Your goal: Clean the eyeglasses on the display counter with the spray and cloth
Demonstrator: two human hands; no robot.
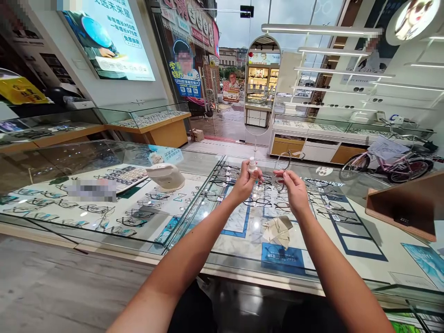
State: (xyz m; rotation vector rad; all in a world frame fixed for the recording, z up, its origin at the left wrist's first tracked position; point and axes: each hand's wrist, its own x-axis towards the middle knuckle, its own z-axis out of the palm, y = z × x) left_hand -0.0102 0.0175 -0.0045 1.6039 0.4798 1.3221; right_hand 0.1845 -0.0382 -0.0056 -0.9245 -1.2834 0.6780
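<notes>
My left hand [247, 179] is wrapped round a small white spray bottle [252, 164], held upright with its nozzle on top. To its right, my right hand [293, 187] pinches a pair of thin-framed glasses [284, 161], one round lens standing above the fingertips. A small pale tag seems to hang by the frame. Both hands are raised over a glass display counter [222, 259]. A crumpled beige cloth [278, 231] lies on the glass below them, close to a dark blue card [282, 257].
Rows of glasses [132, 217] show under the counter glass. A white rounded device [165, 176] stands at left. An oval mirror [262, 88] rises beyond the counter. A brown wooden stand [402, 208] sits at right, with a pink bicycle [385, 162] farther back.
</notes>
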